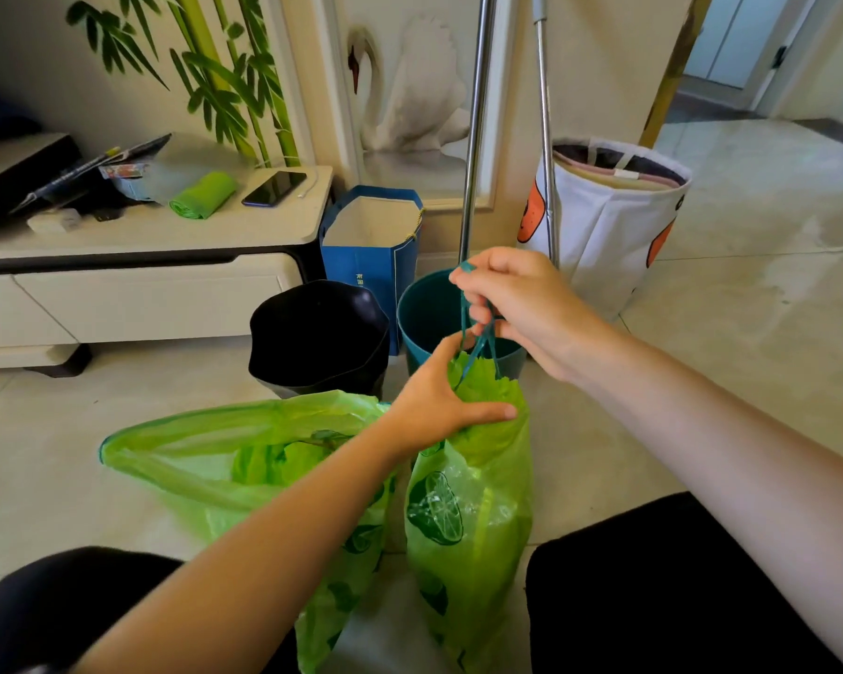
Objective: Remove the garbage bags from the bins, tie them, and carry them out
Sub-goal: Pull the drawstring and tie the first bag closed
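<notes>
Right hand (pixel 512 304) pinches the teal drawstring (pixel 478 340) taut; left hand (pixel 439 406) grips the gathered bag neck (pixel 487 391) (pull evenly, cinch tight).

Both forearms are bare with no sleeves showing, and the legs (pixel 653 600) wear seemingly black trousers.

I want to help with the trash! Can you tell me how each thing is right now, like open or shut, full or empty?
Right green bag: mouth gathered, drawstring pulled up.
Left green bag: mouth open, lying on floor.
Black bin: upright, bag out.
Teal bin: upright, bag out.
Left hand: gripping the bag's neck.
Right hand: pulling the drawstring.
Blue paper bag: open.
Bag roll: rolled up.
</notes>
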